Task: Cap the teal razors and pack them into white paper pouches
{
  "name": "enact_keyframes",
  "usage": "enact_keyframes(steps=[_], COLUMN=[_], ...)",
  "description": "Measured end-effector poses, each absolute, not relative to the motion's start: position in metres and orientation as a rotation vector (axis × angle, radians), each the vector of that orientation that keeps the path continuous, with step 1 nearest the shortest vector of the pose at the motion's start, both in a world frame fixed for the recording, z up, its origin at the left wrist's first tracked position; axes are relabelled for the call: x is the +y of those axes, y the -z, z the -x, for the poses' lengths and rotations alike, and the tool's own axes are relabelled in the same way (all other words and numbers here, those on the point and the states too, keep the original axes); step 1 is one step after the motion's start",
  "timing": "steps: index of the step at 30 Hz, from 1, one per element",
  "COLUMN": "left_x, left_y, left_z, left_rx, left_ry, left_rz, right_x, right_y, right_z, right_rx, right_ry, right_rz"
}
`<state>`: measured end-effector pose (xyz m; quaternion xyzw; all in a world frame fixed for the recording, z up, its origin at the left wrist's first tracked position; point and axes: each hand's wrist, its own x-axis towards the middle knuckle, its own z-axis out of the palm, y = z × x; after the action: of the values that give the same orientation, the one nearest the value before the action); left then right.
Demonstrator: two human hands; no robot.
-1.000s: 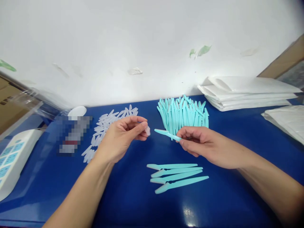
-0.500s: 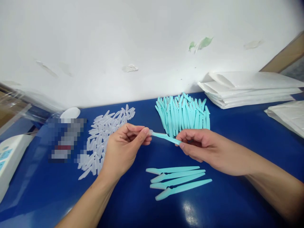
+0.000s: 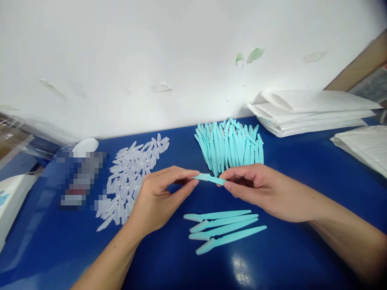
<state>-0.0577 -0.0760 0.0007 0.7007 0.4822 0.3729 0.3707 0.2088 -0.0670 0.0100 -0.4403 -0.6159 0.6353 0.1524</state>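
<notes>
Above the middle of the table, my right hand pinches a turquoise eyebrow razor by its handle. My left hand closes thumb and forefinger on the clear blade cover at the razor's other end; the cover appears to sit over the blade. Below my hands lie several eyebrow razors in a loose row, heads to the left. Behind my right hand is a dense pile of turquoise razors. Loose clear blade covers are spread to the left, partly hidden by my left hand.
White padded envelopes are stacked at the back right, and another white envelope lies nearer. A white device stands at the left edge. Beside a white round object is a pixelated patch. The white wall bounds the blue table.
The cover has moved further onto the razor's head, and my left fingers have straightened at its tip. My right hand keeps its pinch. The view has shifted slightly.
</notes>
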Motion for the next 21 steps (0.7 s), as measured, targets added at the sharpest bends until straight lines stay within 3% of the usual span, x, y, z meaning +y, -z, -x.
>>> enact_keyframes(steps=[3, 7, 11, 21], left_x=[-0.073, -0.066, -0.063, -0.076], left_y=[-0.009, -0.01, -0.006, -0.003], left_z=[0.072, 0.086, 0.087, 0.059], left_rx=[1.309, 1.505, 1.324, 1.25], left_ry=[-0.976, -0.993, -0.908, -0.67], left_rz=[-2.056, -1.612, -1.29, -1.402], right_x=[-0.065, -0.066, -0.068, -0.069], right_y=[-0.012, -0.015, -0.015, -0.011], right_z=[-0.212, -0.215, -0.213, -0.21], right_rx=[-1.797, -1.808, -1.83, -1.966], right_ry=[-1.774, -1.698, -1.717, -1.734], right_rz=[1.257, 1.279, 1.275, 1.332])
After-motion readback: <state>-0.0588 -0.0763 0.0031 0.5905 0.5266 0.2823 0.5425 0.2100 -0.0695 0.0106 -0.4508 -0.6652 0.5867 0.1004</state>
